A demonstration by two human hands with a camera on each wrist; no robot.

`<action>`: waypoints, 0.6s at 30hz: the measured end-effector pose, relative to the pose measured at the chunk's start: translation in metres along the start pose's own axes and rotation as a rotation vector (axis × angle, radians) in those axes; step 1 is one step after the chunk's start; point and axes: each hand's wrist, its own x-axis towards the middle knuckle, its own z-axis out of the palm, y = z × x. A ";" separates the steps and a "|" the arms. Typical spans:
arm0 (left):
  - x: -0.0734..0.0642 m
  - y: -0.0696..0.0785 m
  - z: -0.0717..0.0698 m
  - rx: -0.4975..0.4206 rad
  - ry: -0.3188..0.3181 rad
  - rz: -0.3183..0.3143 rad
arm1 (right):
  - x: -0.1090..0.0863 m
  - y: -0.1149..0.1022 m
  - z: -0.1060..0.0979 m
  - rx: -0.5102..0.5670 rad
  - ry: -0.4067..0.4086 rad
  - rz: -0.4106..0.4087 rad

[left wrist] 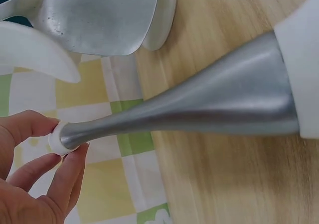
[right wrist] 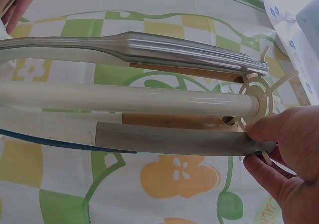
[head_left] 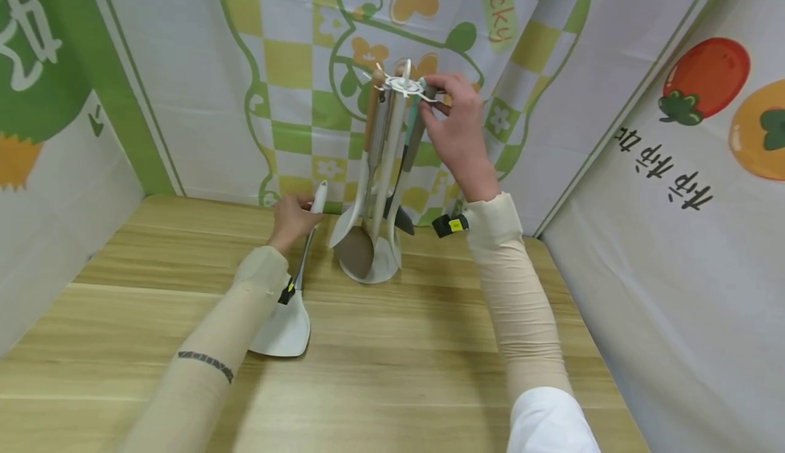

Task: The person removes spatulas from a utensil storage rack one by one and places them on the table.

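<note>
My left hand [head_left: 291,223] pinches the white handle of a spatula [head_left: 288,330] with a steel neck and a broad white blade. The blade is low over the table, and the left wrist view shows fingertips and thumb around the handle where it meets the neck. Left of centre stands a white utensil rack [head_left: 388,160] hung with several kitchen tools. At its top, my right hand [head_left: 458,122] pinches the hook end of a grey-handled utensil [right wrist: 174,140]. Its head cannot be told apart from the others.
A brown-headed ladle [head_left: 356,252], a steel handle [right wrist: 189,52] and wooden handles hang on the rack, close together. The wooden table [head_left: 392,385] ends at a patterned curtain [head_left: 291,71] behind the rack. Printed cloth walls stand on both sides.
</note>
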 end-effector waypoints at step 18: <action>0.000 -0.015 0.005 0.021 -0.050 -0.041 | -0.002 -0.003 -0.001 0.028 -0.012 0.021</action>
